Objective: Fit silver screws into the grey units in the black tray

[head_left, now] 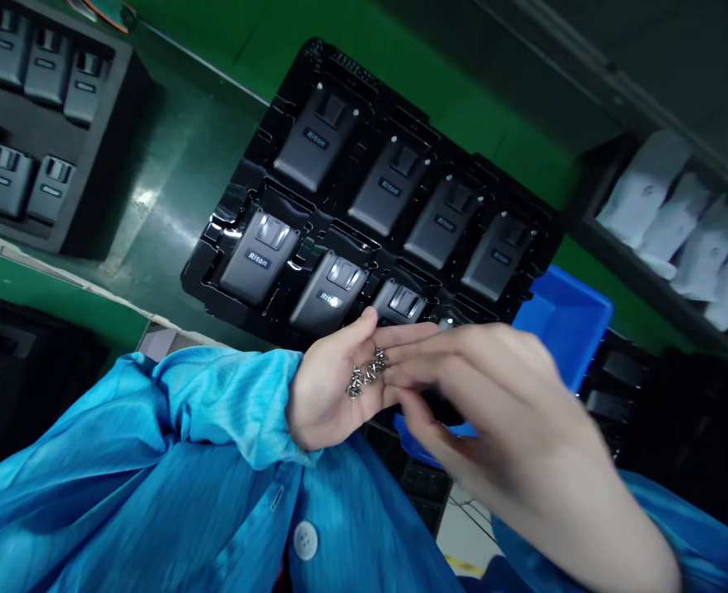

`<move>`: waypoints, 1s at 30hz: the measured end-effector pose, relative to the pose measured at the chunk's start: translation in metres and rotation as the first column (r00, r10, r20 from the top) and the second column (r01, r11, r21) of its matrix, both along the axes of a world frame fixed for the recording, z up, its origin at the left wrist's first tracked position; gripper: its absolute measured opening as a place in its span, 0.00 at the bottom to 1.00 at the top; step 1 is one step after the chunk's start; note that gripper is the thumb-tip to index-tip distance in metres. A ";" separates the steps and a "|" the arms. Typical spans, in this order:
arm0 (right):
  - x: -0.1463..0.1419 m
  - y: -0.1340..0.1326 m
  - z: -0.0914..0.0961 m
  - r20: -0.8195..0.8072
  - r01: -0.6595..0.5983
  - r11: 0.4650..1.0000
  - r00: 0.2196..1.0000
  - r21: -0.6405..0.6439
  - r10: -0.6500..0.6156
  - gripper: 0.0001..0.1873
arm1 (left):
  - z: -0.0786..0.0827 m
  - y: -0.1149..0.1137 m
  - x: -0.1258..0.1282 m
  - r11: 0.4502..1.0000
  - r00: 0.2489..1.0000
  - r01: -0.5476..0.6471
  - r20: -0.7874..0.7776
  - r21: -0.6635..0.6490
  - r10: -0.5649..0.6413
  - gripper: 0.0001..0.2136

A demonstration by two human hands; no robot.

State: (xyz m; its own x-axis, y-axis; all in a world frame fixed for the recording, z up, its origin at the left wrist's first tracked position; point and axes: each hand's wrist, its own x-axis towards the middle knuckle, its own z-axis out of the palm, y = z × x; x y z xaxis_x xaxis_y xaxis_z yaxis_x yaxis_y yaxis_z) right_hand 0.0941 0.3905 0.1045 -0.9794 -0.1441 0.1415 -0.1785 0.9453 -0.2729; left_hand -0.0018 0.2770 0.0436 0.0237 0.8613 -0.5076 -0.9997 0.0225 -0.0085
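Left grip [333,379] cupped under screws [367,372]

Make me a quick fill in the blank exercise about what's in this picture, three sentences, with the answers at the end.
1. The left hand lies palm up, cupping a small pile of ____.
2. The right hand reaches its fingertips into the left ____.
3. The gray devices sit in a black tray and bear the word ____.

Answers: screws; palm; Riton

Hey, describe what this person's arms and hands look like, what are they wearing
Both hands, left hand and right hand, are bare, no gloves. Both arms wear loose bright blue sleeves of finely striped fabric; a white button shows on the coat front.
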 end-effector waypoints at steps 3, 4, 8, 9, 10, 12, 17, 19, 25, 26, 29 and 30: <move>-0.001 0.024 -0.003 -0.155 0.120 0.987 0.983 0.111 -0.102 0.04 | -0.001 -0.006 0.000 1.000 0.999 -0.027 0.037 0.013 0.026 0.26; -0.002 0.034 -0.007 -0.208 0.161 0.974 0.970 0.162 -0.126 0.04 | -0.002 -0.009 0.000 0.999 0.999 -0.037 0.032 0.022 0.036 0.24; -0.013 0.066 -0.032 -0.252 0.200 0.946 0.958 0.254 -0.135 0.02 | -0.003 -0.017 -0.003 0.998 0.998 -0.057 0.000 0.002 0.057 0.21; -0.016 0.070 -0.036 -0.248 0.188 0.946 0.961 0.264 -0.122 0.02 | -0.002 -0.018 -0.004 0.998 0.998 -0.064 0.004 -0.016 0.064 0.21; -0.018 0.073 -0.040 -0.236 0.178 0.943 0.965 0.281 -0.112 0.02 | -0.002 -0.018 -0.005 0.997 0.997 -0.072 0.010 -0.029 0.073 0.20; -0.022 0.074 -0.044 -0.222 0.161 0.931 0.971 0.326 -0.090 0.01 | -0.001 -0.019 -0.006 0.994 0.995 -0.094 0.024 -0.048 0.095 0.20; -0.025 0.069 -0.044 -0.217 0.157 0.899 0.974 0.409 -0.072 0.03 | 0.000 -0.018 -0.005 0.990 0.992 -0.123 0.011 -0.065 0.124 0.21; -0.025 0.066 -0.044 -0.231 0.160 0.876 0.971 0.455 -0.057 0.03 | 0.000 -0.018 -0.005 0.989 0.992 -0.128 0.010 -0.068 0.129 0.21; -0.019 0.057 -0.045 -0.297 0.143 0.836 0.955 0.530 0.025 0.04 | 0.000 -0.017 -0.006 0.987 0.991 -0.133 0.009 -0.091 0.134 0.20; -0.016 0.056 -0.046 -0.298 0.135 0.842 0.954 0.523 0.032 0.05 | 0.000 -0.017 -0.006 0.987 0.991 -0.133 0.010 -0.089 0.134 0.20; -0.008 0.055 -0.049 -0.295 0.131 0.864 0.955 0.486 0.021 0.09 | -0.001 -0.017 -0.005 0.989 0.992 -0.129 0.004 -0.068 0.130 0.20; -0.005 0.055 -0.050 -0.294 0.138 0.868 0.956 0.478 0.011 0.10 | -0.001 -0.017 -0.005 0.990 0.992 -0.127 0.001 -0.060 0.128 0.20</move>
State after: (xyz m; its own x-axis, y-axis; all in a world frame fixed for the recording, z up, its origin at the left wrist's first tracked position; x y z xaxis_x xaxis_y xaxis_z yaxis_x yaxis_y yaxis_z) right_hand 0.0891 0.4458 0.0541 -0.9189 -0.2057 0.3367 -0.1117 0.9540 0.2781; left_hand -0.0072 0.2596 0.0421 -0.0819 0.8256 -0.5583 -0.9943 -0.1058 -0.0107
